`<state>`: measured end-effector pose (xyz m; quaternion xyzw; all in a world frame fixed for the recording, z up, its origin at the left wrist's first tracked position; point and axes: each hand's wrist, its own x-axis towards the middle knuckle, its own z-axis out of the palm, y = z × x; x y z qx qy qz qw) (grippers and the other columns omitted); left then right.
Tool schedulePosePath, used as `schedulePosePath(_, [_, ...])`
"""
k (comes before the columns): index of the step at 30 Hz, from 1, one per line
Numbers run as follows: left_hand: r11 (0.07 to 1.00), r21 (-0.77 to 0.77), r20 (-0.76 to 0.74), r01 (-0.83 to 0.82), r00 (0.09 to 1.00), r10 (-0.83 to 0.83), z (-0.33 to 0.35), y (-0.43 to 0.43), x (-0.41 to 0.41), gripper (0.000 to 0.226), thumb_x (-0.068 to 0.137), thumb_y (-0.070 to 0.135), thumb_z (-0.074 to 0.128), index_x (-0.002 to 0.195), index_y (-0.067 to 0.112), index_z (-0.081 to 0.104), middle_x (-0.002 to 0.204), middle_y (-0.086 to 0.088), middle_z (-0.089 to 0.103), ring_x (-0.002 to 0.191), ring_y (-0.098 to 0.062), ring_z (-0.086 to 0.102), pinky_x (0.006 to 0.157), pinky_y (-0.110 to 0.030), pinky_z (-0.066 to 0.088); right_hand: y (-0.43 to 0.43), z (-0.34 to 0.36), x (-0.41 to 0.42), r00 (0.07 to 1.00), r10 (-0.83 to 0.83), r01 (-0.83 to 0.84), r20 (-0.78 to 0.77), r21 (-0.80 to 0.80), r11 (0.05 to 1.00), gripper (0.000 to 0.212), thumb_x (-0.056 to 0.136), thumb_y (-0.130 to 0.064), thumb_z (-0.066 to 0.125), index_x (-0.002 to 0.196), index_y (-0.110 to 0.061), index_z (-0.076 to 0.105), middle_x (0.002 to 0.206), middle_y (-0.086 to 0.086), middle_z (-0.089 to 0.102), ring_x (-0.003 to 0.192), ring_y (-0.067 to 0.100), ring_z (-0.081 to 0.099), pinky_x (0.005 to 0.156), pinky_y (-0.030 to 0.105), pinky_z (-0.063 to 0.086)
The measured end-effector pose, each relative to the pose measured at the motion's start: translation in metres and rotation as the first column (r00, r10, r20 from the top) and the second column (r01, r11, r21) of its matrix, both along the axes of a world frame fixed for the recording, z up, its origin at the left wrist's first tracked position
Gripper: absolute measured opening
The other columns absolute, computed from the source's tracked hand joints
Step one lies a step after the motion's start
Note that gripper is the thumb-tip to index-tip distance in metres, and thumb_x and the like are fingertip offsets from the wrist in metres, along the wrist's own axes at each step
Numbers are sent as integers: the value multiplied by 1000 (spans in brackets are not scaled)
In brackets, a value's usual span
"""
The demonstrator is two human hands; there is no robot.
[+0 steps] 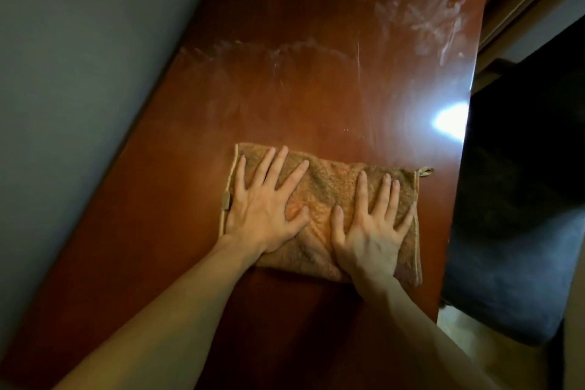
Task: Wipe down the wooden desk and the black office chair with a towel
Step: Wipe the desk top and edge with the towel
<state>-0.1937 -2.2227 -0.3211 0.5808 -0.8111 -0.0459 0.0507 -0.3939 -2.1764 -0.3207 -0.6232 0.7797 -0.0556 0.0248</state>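
Beyond the fingertips, dusty, streaked desk [285, 79] with a bright glare; grey wall [79, 73] left, black chair [519, 199] right. Under both palms, folded towel [319, 196] flat on the desk. Left hand [266, 209], right hand [370, 231]: fingers splayed, pressing, gripping nothing.

Tan, nubbly-patterned towel [326, 199] on a glossy reddish-brown desk [285, 89] with whitish smears at twelve o'clock; black chair [519, 187] at three.

One towel [323, 196] under ten spread fingers; two hands, left hand [264, 215] and right hand [368, 231]; one desk [300, 89] beyond the fingertips; one chair [512, 199].
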Motion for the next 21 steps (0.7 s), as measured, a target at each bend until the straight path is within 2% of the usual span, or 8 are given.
schedulePosePath(9, [987, 12, 21, 158, 987, -158, -1, -111, -1, 78, 93, 70, 30, 164, 42, 12, 174, -3, 7, 160, -21, 3, 123, -65, 6, -80, -3, 8, 993, -116, 116, 27, -16, 993, 76, 97, -60, 28, 165, -27, 15, 171, 18, 12, 159, 34, 6, 123, 66, 2])
schedulePosePath(21, [984, -6, 47, 180, 983, -180, -2, -205, -9, 77, 94, 70, 31, 163, 43, 12, 174, -3, 8, 160, -20, 3, 124, -64, 4, -167, -12, 4, 985, -170, 173, 34, -90, 981, 76, 95, -59, 33, 163, -25, 25, 169, 19, 20, 158, 34, 11, 123, 67, 5])
